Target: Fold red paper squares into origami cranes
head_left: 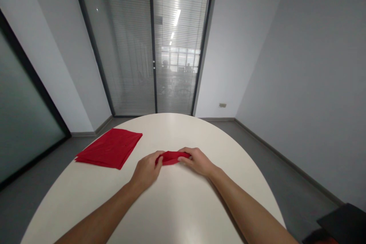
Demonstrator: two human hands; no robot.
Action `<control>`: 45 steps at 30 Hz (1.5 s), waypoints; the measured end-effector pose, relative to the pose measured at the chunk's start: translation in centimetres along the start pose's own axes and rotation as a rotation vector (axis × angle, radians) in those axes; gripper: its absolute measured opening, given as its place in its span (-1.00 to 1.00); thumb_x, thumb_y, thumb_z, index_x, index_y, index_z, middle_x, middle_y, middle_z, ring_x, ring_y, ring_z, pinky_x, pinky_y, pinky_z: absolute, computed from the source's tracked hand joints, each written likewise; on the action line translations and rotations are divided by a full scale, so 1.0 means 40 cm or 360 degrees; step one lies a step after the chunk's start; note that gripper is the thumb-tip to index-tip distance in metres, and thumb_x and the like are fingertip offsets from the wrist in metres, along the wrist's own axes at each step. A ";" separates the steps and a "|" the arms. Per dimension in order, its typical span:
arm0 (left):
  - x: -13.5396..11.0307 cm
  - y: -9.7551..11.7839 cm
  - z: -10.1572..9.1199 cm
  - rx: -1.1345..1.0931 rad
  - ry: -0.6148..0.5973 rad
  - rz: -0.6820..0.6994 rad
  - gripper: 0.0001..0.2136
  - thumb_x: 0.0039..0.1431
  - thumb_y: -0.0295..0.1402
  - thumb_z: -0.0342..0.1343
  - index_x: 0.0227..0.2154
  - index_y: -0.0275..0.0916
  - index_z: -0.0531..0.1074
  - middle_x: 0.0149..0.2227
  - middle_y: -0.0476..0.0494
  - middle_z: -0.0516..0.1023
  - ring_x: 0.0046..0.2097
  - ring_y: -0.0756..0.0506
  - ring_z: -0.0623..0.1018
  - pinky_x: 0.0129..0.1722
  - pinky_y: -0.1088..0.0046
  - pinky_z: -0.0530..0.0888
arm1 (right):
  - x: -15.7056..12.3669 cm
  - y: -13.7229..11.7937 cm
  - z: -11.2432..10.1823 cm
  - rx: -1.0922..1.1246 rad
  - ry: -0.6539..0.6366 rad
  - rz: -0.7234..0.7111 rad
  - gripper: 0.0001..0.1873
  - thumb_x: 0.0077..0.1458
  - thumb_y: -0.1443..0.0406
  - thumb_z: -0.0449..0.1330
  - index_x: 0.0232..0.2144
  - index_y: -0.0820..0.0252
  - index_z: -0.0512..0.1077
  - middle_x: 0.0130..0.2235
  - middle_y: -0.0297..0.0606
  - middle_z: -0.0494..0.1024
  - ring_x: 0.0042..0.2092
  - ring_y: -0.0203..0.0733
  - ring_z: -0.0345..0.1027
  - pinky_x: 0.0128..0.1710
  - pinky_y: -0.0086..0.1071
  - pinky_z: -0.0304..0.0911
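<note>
A small folded bundle of red cloth (171,157) is stretched between my two hands over the middle of the table. My left hand (147,167) pinches its left end, thumb in front and fingers behind. At the opposite end, my right hand (197,160) grips the cloth between thumb and fingers. Off to the left lies a flat stack of red cloths (113,148), squared with layered edges, apart from both hands. How the bundle is folded inside my fingers is hidden.
The round white table (177,213) fills the lower view. A black object (345,221) stands beyond its right edge at the lower right. Past the far edge are glass panels with blinds (131,45) and white walls (309,65).
</note>
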State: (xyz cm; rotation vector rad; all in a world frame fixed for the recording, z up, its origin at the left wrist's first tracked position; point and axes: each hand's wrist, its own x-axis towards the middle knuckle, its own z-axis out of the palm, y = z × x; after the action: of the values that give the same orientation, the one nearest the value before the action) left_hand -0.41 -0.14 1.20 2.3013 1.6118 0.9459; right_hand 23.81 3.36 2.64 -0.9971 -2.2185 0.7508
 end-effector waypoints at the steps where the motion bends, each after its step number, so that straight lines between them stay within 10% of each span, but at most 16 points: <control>1: -0.001 0.001 0.000 -0.0017 0.0002 -0.0012 -0.74 0.35 -0.38 -0.11 -0.06 -0.13 0.47 -0.17 -0.08 0.65 -0.17 -0.13 0.62 -0.15 0.38 0.48 | 0.001 0.001 0.001 0.0017 0.0013 0.0018 -0.71 0.26 0.13 0.16 -0.09 0.15 0.53 -0.17 -0.23 0.64 -0.21 -0.14 0.48 -0.15 -0.31 0.33; 20: 0.004 -0.010 0.006 0.0243 -0.0159 -0.0226 -0.76 0.34 -0.30 -0.01 0.01 -0.11 0.40 -0.34 -0.02 0.59 -0.30 -0.09 0.59 -0.35 0.47 0.32 | 0.006 0.068 0.010 -0.0088 0.0139 0.0275 -0.76 0.22 0.17 0.15 -0.17 0.17 0.51 -0.41 -0.32 0.53 -0.39 -0.23 0.33 -0.37 -0.39 0.18; 30: 0.006 -0.008 0.005 0.0282 -0.0224 -0.0214 -0.76 0.35 -0.28 -0.04 -0.02 -0.12 0.44 -0.40 -0.01 0.58 -0.36 -0.07 0.57 -0.41 0.50 0.28 | 0.007 0.044 -0.003 -0.0692 0.0181 0.0128 -0.81 0.21 0.24 0.19 -0.21 0.15 0.58 -0.24 -0.17 0.56 -0.14 -0.08 0.37 -0.10 -0.25 0.25; 38: 0.005 -0.007 0.006 0.0319 -0.0214 -0.0173 -0.76 0.36 -0.31 -0.04 -0.01 -0.13 0.44 -0.38 -0.05 0.60 -0.33 -0.11 0.58 -0.35 0.45 0.36 | -0.007 -0.047 0.055 -0.0693 -0.0071 -0.0210 -0.54 0.33 0.12 0.05 0.18 0.16 0.36 0.18 -0.06 0.43 0.15 0.03 0.30 0.15 -0.10 0.19; 45: 0.000 -0.008 0.012 0.0182 0.0044 0.0308 -0.70 0.29 -0.43 -0.01 0.03 -0.21 0.45 0.08 -0.23 0.53 0.11 -0.16 0.48 0.15 0.23 0.39 | -0.022 -0.047 0.073 -0.0609 -0.0346 -0.0041 -0.29 0.34 -0.02 -0.04 0.35 0.29 0.11 0.37 0.02 0.11 0.39 0.16 -0.08 0.35 0.07 -0.11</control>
State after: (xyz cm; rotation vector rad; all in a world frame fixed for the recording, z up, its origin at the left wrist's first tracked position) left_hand -0.36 0.10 0.67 2.5707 1.5111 0.9522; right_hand 21.35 0.88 1.74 -1.1049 -2.6246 0.4465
